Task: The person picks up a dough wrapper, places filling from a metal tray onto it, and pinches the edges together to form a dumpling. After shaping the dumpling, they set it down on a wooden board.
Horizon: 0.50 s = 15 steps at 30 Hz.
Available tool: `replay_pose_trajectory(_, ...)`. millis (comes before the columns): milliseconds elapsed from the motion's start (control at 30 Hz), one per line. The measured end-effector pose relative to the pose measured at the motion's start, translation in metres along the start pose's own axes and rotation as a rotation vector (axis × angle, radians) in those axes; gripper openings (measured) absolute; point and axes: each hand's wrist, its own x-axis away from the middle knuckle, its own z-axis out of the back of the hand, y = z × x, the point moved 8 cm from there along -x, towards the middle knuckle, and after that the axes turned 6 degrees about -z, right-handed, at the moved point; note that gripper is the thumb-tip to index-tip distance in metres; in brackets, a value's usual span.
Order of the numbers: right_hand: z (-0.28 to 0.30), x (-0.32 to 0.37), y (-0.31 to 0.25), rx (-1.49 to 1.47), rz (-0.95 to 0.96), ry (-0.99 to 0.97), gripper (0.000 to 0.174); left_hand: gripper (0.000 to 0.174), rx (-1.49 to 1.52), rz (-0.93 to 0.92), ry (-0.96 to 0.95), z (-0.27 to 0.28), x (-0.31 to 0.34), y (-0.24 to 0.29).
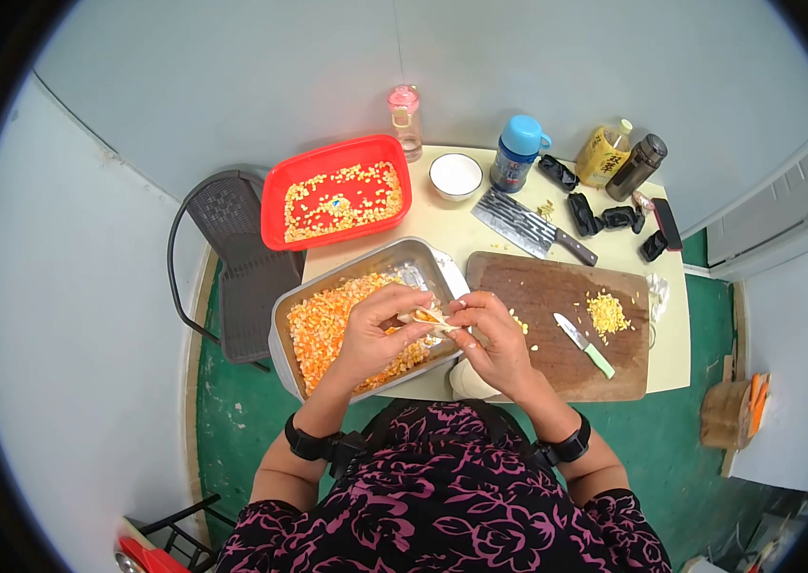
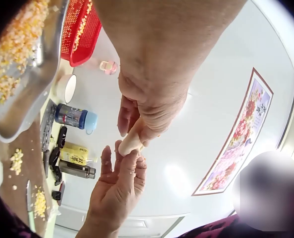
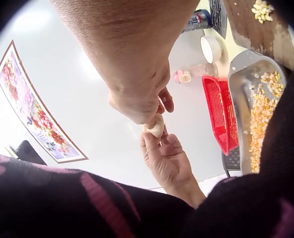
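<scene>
While the left hand [image 1: 372,334] and the right hand [image 1: 499,349] pinch a filled dough wrapper [image 1: 436,326] between them above the metal tray [image 1: 394,256], the step seems to be sealing its edges, and the next move likely calls for pressing the visible opening together.

Head view down over table [image 1: 668,355], close wrist views facing wall [image 2: 211,114], red basket [image 1: 337,160] shared

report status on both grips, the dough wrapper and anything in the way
Left grip and right grip both pinching the dough wrapper. Wrapper partly open, filling showing inside. Nothing seen blocking either grip.
</scene>
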Motion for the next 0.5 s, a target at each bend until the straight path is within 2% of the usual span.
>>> replay_pose_trajectory(200,0.0,-0.001,0.001,-0.008,-0.007,-0.004,0.015,0.023,-0.118,-0.132,-0.092,0.0,0.0,0.002)
replay_pose_trajectory(300,0.001,-0.001,0.002,-0.013,-0.019,-0.004,0.014,0.021,-0.24,-0.311,-0.116,-0.003,-0.002,0.014)
replay_pose_trajectory(500,0.001,0.0,0.002,-0.015,-0.012,-0.009,0.015,0.016,-0.187,-0.185,-0.073,-0.003,-0.002,0.01)
